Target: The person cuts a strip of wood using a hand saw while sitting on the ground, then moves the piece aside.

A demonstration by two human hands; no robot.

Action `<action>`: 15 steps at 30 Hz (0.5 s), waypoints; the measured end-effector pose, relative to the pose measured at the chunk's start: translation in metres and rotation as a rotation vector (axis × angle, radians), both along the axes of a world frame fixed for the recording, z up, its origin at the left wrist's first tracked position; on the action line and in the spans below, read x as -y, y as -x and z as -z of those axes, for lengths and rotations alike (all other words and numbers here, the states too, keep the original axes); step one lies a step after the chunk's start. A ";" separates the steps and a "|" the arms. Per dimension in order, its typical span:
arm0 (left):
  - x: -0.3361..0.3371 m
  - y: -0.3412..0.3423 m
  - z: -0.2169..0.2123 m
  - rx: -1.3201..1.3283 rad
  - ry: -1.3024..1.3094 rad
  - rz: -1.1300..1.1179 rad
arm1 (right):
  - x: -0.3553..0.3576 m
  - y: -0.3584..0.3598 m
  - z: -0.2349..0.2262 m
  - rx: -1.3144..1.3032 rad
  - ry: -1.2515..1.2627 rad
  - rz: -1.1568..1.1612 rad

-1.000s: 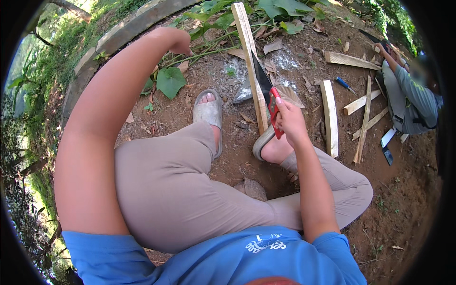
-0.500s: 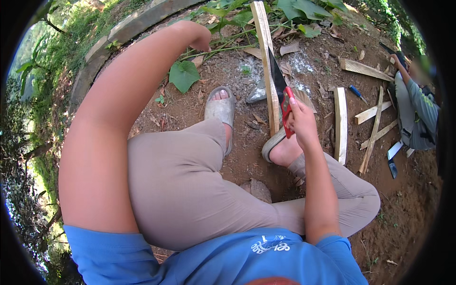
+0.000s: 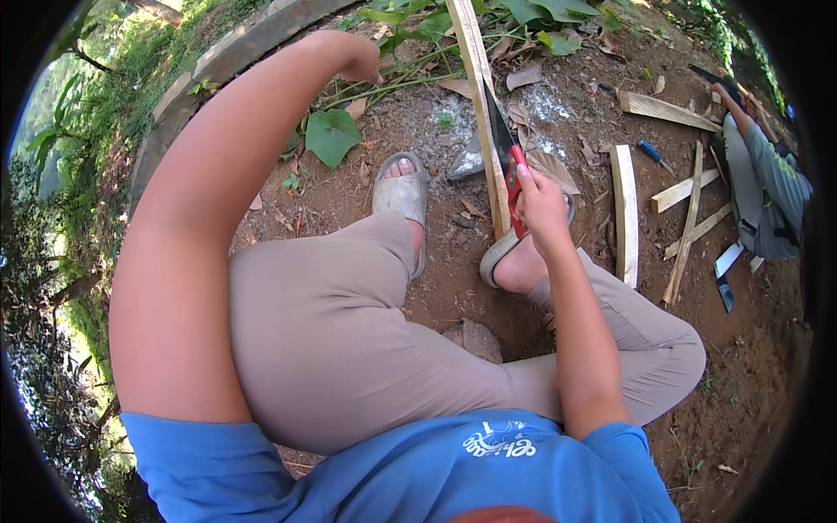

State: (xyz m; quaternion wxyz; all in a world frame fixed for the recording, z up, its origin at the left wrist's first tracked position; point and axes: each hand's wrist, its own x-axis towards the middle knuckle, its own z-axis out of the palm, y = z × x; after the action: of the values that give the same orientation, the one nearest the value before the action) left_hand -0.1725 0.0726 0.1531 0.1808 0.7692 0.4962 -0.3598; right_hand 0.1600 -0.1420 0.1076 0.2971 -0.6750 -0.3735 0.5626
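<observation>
My right hand [image 3: 542, 205] is closed round the red handle of a hand saw [image 3: 503, 132]. The saw's dark blade lies against the right side of a long pale wooden batten [image 3: 477, 65], pointing away from me. That batten runs from beside my right sandal [image 3: 501, 255] to the far edge of the view. My left arm reaches out over the left knee, and my left hand [image 3: 359, 63] hangs bent at the wrist near the green vines, apart from the batten. Its fingers are mostly hidden, and nothing shows in it.
At right lie several wooden pieces [image 3: 625, 218], a blue-handled screwdriver [image 3: 652, 153] and a blade with a dark handle [image 3: 725, 270]. Another person [image 3: 767, 187] sits at the far right. Leafy vines [image 3: 333, 137] and a stone kerb [image 3: 253, 44] lie ahead.
My right hand and the saw have moved slightly forward and left along the batten. The whole view has shifted a little; my left hand keeps nearly the same pose.
</observation>
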 end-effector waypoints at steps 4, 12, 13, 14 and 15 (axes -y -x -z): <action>-0.002 0.012 -0.003 0.031 -0.056 -0.043 | 0.018 -0.007 -0.065 0.071 0.134 -0.038; -0.013 -0.003 -0.011 -0.044 -0.026 0.034 | -0.001 0.005 0.045 0.207 -0.231 0.007; -0.014 0.007 -0.005 -0.013 -0.056 0.012 | -0.006 0.012 0.035 0.133 -0.145 0.035; -0.006 0.007 0.000 0.031 -0.063 0.003 | -0.005 0.009 0.024 0.088 -0.097 0.019; 0.003 0.006 0.006 0.012 -0.028 0.018 | -0.005 0.004 0.013 0.043 -0.049 0.006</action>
State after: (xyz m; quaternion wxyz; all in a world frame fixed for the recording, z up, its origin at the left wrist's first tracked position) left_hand -0.1786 0.0695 0.1469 0.1697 0.7781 0.4932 -0.3500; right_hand 0.1556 -0.1373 0.0946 0.3073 -0.6805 -0.3914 0.5379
